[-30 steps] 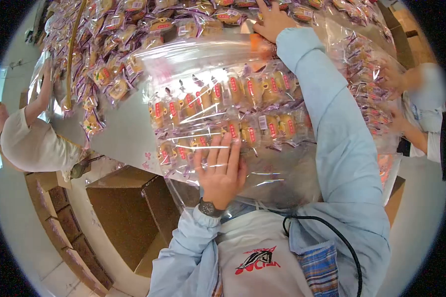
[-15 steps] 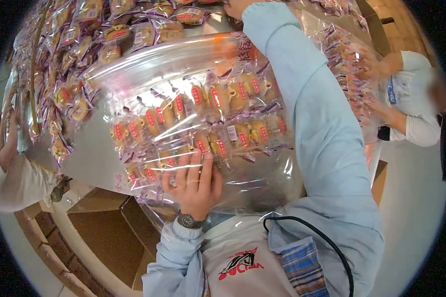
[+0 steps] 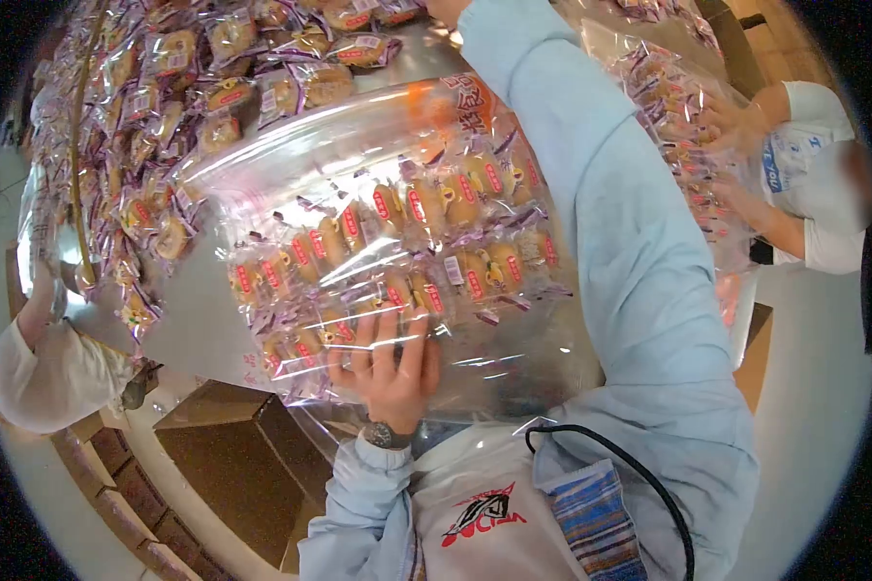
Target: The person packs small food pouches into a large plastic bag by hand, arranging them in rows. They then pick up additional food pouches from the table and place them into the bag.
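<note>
A large clear plastic bag point(image 3: 543, 339) lies flat in front of me, with rows of individually wrapped cakes point(image 3: 465, 198) inside it. My left hand point(image 3: 389, 363), a watch at its wrist, rests on the near part of the bag with fingers spread over the packets. Stretched across to the far side, my right arm ends at the top edge of the view. Only part of my right hand point(image 3: 448, 10) shows there, near loose wrapped cakes point(image 3: 363, 50); its fingers are cut off.
A heap of wrapped cakes point(image 3: 174, 63) covers the table's far left. Cardboard boxes point(image 3: 228, 445) stand below on the left. At right, another person's hands point(image 3: 736, 126) touch a second filled bag point(image 3: 664, 116). Another person point(image 3: 53, 373) is at far left.
My right hand has moved slightly further up and left, mostly out of view. My left hand stays spread on the bag. The whole view has shifted a little.
</note>
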Action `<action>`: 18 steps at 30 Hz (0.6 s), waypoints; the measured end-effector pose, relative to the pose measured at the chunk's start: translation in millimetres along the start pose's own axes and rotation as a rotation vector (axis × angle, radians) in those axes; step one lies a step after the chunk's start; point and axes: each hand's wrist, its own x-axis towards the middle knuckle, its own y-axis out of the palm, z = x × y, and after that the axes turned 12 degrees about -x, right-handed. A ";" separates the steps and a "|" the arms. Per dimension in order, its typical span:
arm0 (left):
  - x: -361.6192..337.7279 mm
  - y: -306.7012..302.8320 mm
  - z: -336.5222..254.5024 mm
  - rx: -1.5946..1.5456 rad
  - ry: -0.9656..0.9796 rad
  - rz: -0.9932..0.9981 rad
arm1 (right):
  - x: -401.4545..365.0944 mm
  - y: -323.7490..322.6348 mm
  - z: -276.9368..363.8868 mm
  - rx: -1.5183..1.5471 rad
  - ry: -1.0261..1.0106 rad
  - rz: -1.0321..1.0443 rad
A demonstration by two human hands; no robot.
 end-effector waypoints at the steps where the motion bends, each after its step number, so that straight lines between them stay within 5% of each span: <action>1: -0.8 1.1 1.2 0.001 0.012 -0.015 | -4.1 -1.2 -1.1 -0.005 -0.004 -0.007; 9: 4.8 0.2 -2.4 0.002 0.039 -0.048 | -36.2 -5.2 -15.2 0.005 -0.033 0.054; 15: 10.5 -24.5 -8.9 -0.046 -0.004 0.139 | -70.1 -52.2 -33.6 0.140 -0.016 -0.185; 18: 16.8 -37.7 -11.0 -0.137 -0.027 0.186 | -92.7 -98.5 -33.7 0.306 0.083 -0.022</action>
